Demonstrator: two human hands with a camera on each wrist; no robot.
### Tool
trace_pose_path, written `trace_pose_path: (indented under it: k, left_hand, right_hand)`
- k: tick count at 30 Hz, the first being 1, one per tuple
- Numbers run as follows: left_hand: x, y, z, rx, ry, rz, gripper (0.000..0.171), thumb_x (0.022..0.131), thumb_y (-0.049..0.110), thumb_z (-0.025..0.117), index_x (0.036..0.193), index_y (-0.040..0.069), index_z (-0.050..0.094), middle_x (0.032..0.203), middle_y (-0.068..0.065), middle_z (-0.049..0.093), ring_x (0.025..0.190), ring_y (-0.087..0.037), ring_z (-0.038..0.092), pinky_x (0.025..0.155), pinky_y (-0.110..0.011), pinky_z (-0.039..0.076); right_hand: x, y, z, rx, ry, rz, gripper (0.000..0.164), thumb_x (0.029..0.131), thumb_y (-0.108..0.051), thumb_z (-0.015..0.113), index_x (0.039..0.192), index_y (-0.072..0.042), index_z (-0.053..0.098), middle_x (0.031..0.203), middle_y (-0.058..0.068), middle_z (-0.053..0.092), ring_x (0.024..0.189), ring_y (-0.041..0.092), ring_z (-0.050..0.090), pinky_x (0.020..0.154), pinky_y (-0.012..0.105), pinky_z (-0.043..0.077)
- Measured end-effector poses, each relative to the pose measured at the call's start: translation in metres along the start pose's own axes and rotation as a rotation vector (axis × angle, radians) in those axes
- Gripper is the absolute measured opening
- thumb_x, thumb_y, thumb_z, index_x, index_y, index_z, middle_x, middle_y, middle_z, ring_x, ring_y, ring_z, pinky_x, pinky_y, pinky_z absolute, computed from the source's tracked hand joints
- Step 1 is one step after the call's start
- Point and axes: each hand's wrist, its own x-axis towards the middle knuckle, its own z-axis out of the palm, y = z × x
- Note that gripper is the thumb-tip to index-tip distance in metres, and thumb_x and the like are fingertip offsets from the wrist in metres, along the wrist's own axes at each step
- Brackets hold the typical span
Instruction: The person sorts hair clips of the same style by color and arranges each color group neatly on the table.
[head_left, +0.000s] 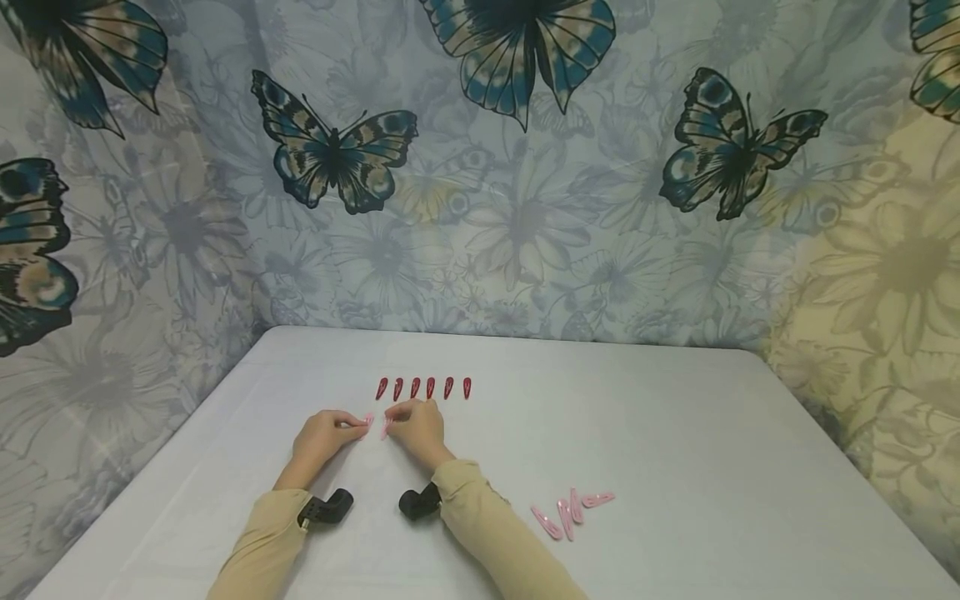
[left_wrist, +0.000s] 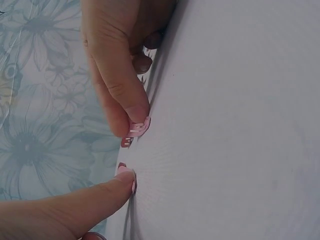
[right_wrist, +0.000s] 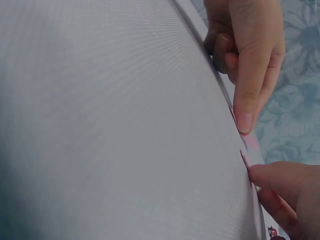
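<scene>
In the head view my left hand (head_left: 324,435) pinches a pink snap hair clip (head_left: 369,419) between thumb and fingers at the left of the table. Close beside it, my right hand (head_left: 422,431) holds a second pink hair clip (head_left: 386,430) by its fingertips. The left wrist view shows this second clip (left_wrist: 140,127) under the right thumb and finger, with the left thumb (left_wrist: 107,200) on the other clip. Both clips are low over the white tabletop and partly hidden by fingers. Just beyond the hands lies a row of several red hair clips (head_left: 431,388).
Several loose pink hair clips (head_left: 567,518) lie in a group at the front right of the white table (head_left: 660,417). A butterfly-patterned cloth (head_left: 525,233) hangs behind the table's far edge. Dark wrist cameras (head_left: 327,507) sit on both sleeves.
</scene>
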Motion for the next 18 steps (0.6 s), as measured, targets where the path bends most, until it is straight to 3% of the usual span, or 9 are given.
trace_pose_path:
  k: [18]
  left_hand:
    - [-0.003,0.0027,-0.0019,-0.011,0.001,-0.003,0.022,0.074,0.026,0.072,0.083,0.006,0.071,0.075,-0.004,0.059,0.064,-0.018,0.044,0.056,-0.031,0.035]
  right_hand:
    - [0.0003,0.0009,-0.0008,-0.027,-0.017,-0.017,0.019,0.067,-0.011,0.073,0.086,-0.011,0.073,0.089,0.0,0.066,0.085,0.023,0.055,0.075,0.032,0.039]
